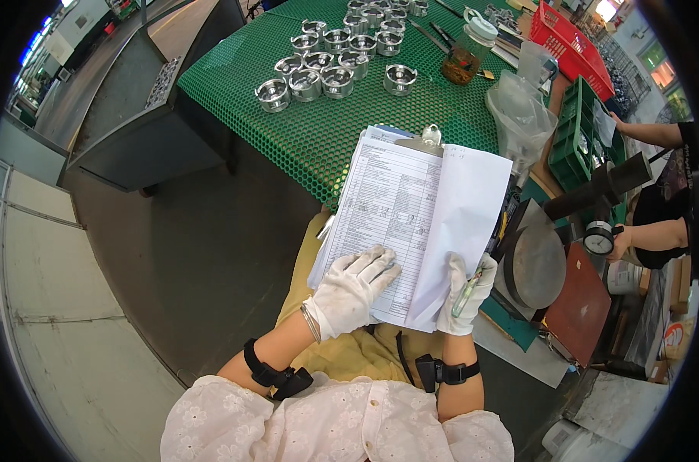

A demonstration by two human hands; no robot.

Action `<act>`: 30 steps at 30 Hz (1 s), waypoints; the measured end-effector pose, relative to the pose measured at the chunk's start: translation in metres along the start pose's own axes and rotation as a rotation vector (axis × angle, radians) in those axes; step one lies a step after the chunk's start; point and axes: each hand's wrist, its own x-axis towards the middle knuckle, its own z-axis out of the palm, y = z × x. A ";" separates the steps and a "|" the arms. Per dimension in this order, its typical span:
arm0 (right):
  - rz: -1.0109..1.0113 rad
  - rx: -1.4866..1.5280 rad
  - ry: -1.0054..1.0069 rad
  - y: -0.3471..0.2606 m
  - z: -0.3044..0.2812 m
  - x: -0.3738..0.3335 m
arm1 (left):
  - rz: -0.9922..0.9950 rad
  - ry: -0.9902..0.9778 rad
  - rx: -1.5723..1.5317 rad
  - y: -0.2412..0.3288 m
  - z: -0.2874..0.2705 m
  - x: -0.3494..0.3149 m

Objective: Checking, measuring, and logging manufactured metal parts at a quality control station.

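A clipboard (430, 141) with a metal clip at its top rests over my lap, against the near edge of the green table. It carries a stack of printed forms (388, 196) with tables and handwritten marks. My left hand (348, 291), in a white glove, lies flat on the lower left of the form with its fingers stretched out. One white sheet (466, 204) is folded over toward the right side. At its lower right edge is my gloved right hand (465, 296), closed around a slim pale-green pen (465, 297), its fingers touching the sheet.
Several shiny metal piston-like parts (336, 81) stand on the green perforated table (234, 61). A lidded jar (466, 54), plastic bags (519, 115), a red basket (569, 46) and a green crate (576, 138) stand right. Beside a dial gauge (598, 238), another person's hands (623, 240) are working.
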 end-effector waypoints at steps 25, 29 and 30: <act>-0.100 -0.080 0.017 -0.011 0.001 0.001 | 0.025 -0.108 0.095 0.005 -0.007 -0.002; -0.064 -0.070 -0.008 -0.009 0.000 0.003 | 0.018 -0.132 0.114 0.006 -0.008 0.001; -0.024 -0.033 -0.021 -0.010 0.000 0.003 | 0.022 -0.132 0.119 0.005 -0.008 0.001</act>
